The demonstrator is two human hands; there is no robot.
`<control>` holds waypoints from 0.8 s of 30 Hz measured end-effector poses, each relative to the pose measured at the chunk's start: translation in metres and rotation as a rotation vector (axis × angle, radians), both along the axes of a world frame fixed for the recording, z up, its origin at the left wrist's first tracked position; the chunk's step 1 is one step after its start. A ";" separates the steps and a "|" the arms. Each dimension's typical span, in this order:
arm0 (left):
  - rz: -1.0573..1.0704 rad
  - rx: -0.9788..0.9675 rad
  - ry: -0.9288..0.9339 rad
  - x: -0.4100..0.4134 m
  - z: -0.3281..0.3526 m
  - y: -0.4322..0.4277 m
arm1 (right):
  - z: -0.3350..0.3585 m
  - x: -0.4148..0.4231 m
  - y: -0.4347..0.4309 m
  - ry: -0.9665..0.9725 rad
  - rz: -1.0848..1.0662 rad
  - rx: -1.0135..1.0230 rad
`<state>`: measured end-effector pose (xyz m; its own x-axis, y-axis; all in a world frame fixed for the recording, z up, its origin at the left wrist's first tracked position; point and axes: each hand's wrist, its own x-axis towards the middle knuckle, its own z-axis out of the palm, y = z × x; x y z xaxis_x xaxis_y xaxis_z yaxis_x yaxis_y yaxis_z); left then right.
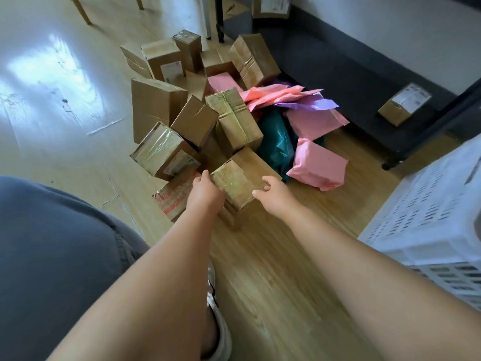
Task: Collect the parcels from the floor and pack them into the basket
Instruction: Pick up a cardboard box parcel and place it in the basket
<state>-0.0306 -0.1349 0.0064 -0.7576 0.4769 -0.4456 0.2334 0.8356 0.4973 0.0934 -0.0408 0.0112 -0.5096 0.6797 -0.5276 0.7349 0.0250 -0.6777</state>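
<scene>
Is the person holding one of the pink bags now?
No, the left hand and the right hand both grip a taped cardboard box; the pink bags lie beyond it.

Daylight is admitted from the upper left, probably through a window out of view, and a strong white glare is thrown on the floor [52, 74]. Elsewhere the scene is brightly lit and shadows are soft. The white basket [429, 204] is nearly overexposed. Sheen is noted on the taped parcel [238, 182]. Slight softness is observed at the left hand [205, 190] and right hand [274, 192]. Straight lines are bowed towards the edges.
</scene>
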 end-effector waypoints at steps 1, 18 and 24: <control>0.012 0.006 -0.014 0.000 -0.001 0.002 | -0.001 -0.001 -0.002 -0.009 0.008 -0.010; -0.211 -0.077 -0.226 0.052 0.032 0.003 | -0.015 0.082 -0.028 -0.087 -0.236 -0.166; -0.271 -0.034 -0.319 0.102 0.025 0.008 | -0.015 0.125 -0.023 -0.113 -0.417 -0.081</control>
